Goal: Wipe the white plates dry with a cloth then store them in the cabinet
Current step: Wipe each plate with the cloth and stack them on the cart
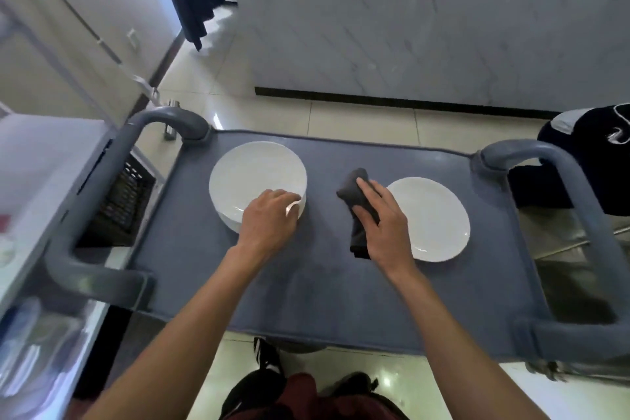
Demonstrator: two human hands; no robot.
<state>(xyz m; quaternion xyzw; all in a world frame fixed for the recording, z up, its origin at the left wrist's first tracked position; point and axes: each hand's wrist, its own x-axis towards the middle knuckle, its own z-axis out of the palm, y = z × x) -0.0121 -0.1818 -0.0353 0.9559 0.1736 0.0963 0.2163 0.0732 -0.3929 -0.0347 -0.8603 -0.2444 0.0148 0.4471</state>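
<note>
Single head view, wide-angle, from above near edge of cart (327,283), tilted steeply down and forward; forearms close below, floor (358,119) and wall at far side.

Glossy china on a matt cloth-covered cart

The white plates (255,174) look smooth and glossy, the dark cloth (358,204) soft and matt; the cart's mat (324,283) seems napped fabric, its grey handles (579,187) smooth plastic.
</note>
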